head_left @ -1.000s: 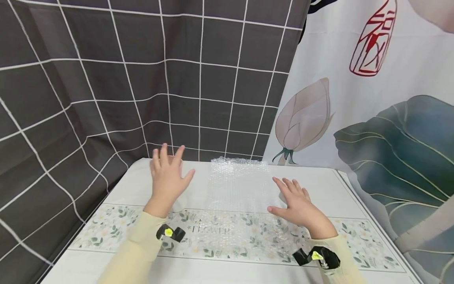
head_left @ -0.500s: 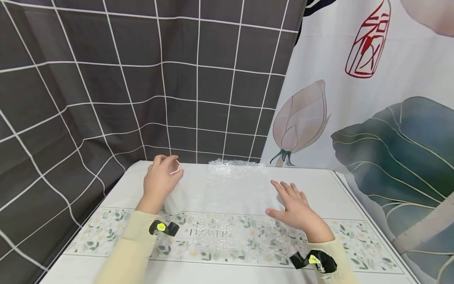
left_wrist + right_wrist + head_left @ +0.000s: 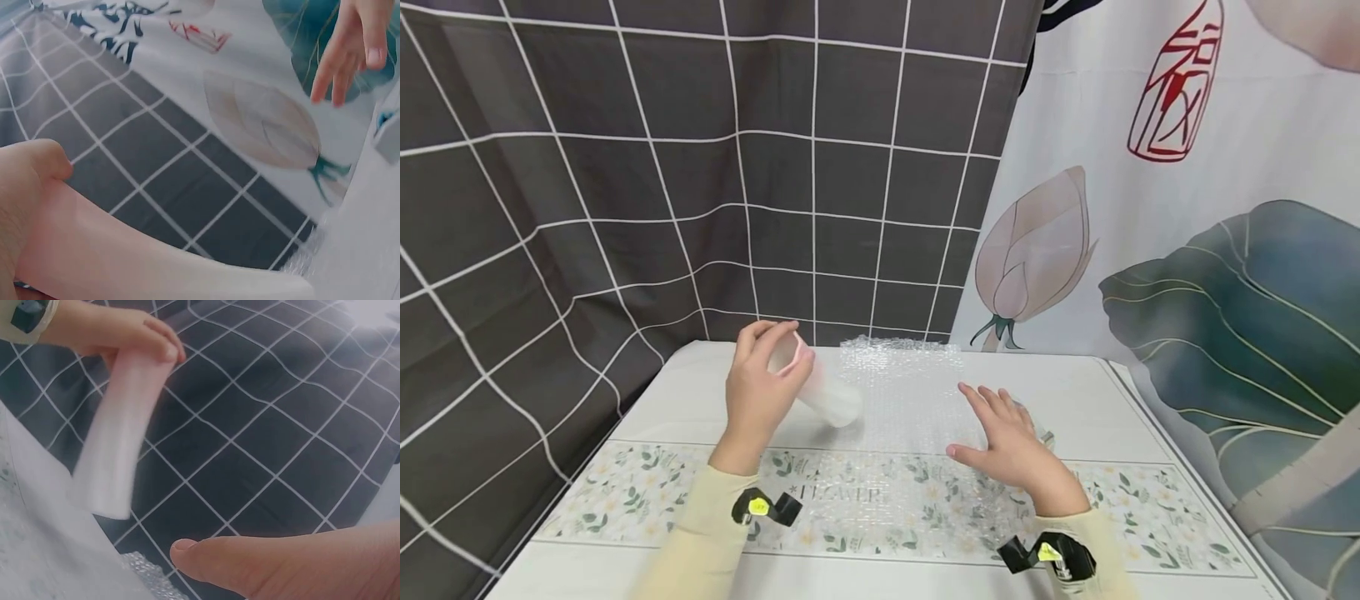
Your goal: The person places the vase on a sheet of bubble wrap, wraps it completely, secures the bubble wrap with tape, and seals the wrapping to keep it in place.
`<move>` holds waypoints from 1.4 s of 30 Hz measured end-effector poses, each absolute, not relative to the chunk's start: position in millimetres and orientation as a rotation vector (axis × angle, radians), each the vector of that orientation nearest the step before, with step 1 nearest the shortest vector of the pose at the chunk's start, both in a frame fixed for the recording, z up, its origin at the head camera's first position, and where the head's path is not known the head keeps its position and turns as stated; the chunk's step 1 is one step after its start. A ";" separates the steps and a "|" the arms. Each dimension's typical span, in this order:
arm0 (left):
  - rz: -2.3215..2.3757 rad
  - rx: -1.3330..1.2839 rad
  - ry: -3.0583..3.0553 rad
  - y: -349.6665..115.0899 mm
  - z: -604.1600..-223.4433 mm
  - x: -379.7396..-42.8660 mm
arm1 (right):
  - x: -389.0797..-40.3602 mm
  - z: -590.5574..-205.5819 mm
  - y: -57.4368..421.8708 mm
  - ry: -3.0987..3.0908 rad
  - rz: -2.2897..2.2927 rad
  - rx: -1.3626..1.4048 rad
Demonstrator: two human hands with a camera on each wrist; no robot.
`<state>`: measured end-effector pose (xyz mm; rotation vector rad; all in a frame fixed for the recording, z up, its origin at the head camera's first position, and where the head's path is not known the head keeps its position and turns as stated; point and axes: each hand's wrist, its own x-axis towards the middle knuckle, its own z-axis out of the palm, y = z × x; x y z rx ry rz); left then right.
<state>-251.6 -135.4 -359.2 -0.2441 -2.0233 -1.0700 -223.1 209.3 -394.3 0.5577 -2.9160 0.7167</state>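
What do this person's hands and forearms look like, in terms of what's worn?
The left hand and right hand are bare, without gloves. Pale yellow fabric sleeves reach both wrists, each fitted with a small, angular black device bearing a bright yellow patch.

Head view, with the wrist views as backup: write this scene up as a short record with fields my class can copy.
Left hand: grips the vessel near its open mouth
Vessel: pink and white, hollow, tilted, its far end toward the bubble wrap
Right hand: thumb apart from fingers, holding nothing
Bubble wrap: lies on the table cover
Table cover: white with a floral band
Backdrop: dark grid cloth beside a flower-print cloth
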 end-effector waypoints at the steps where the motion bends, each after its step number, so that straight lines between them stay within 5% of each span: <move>1: -1.106 -0.255 -1.998 -131.3 -359.3 -250.6 | -223.1 -394.4 208.7 -2.909 0.722 0.561; 32: -2.019 -0.250 -1.744 -51.5 -417.7 -222.8 | -226.0 -410.4 176.3 -2.824 0.611 0.715; 42: -1.790 -0.407 -2.119 -66.5 -415.8 -226.2 | -229.8 -408.2 186.4 -2.826 0.669 0.920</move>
